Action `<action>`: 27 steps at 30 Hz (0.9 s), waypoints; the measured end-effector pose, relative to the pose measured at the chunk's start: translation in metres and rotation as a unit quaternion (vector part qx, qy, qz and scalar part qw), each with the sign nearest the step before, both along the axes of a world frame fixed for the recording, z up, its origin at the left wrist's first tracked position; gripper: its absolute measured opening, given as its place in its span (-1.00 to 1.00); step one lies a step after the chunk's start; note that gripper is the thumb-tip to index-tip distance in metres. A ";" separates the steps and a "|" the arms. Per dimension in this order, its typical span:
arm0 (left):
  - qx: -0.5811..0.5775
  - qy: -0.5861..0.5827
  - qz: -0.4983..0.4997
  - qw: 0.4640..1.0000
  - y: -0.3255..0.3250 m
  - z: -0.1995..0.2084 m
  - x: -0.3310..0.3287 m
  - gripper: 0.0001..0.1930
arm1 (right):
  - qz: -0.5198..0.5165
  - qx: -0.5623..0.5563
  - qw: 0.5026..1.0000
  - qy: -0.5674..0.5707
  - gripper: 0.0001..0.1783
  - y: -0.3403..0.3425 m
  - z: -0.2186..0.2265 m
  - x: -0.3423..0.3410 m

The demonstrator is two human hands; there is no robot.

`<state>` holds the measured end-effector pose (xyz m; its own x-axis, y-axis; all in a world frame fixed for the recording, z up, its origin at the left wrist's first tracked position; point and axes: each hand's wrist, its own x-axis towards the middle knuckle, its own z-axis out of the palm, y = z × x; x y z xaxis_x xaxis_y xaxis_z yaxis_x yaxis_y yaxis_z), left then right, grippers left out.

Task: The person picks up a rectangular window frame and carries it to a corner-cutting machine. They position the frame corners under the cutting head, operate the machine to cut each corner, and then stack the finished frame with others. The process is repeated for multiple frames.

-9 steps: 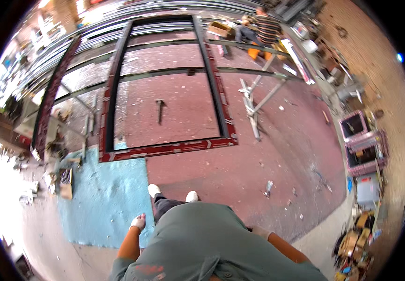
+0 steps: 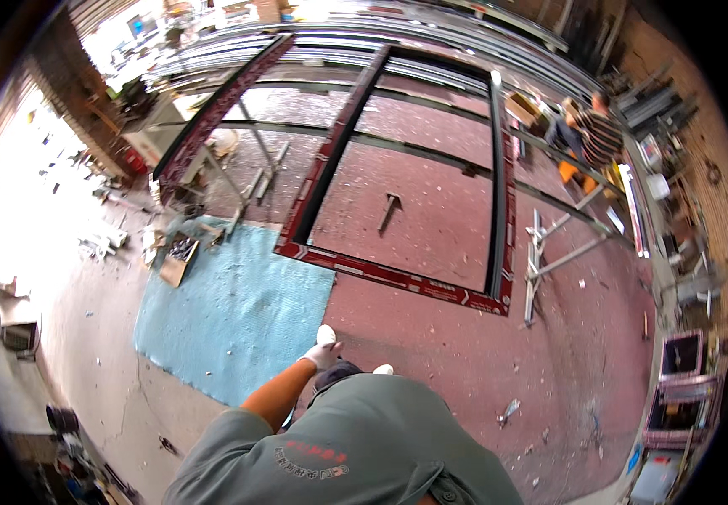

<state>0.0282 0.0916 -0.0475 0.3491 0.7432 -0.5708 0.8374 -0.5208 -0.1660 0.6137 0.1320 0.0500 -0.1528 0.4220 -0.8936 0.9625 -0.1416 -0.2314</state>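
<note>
The red-and-black frame [image 2: 393, 278] lies across metal stands [image 2: 570, 257], ahead of the gloved left hand [image 2: 323, 355] and well apart; that hand's grip cannot be told. The right hand is out of view. A cardboard box [image 2: 174, 271] by the blue mat [image 2: 238, 303] holds dark pieces [image 2: 183, 247].

Left forearm [image 2: 282, 393] bare below short sleeve, angled forward and inward. Left grip [image 2: 322, 356], apparently white-gloved, held low before the body, just short of the left foot [image 2: 326, 335] in view; finger closure unclear. Torso [image 2: 364, 446] upright beneath camera. Right foot [image 2: 383, 369] partly visible; right arm hidden.
</note>
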 end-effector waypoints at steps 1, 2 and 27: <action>0.025 0.007 0.027 0.999 0.010 0.008 0.004 -0.54 | 0.002 0.007 1.000 0.001 -0.41 0.007 0.003 -0.013; 0.003 -0.090 0.160 0.983 0.026 0.019 0.016 -0.54 | 0.003 0.019 1.000 0.001 -0.41 0.015 0.006 -0.023; -0.125 -0.337 0.643 0.676 -0.022 0.096 -0.028 -0.28 | 0.185 0.040 0.981 0.040 -0.38 0.108 0.000 -0.206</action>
<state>0.0003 0.0700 0.0483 -0.2509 0.5892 -0.7681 0.4652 0.7692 0.4381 0.4073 0.2404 0.0499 -0.3778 0.3923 -0.8387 0.9226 0.2357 -0.3053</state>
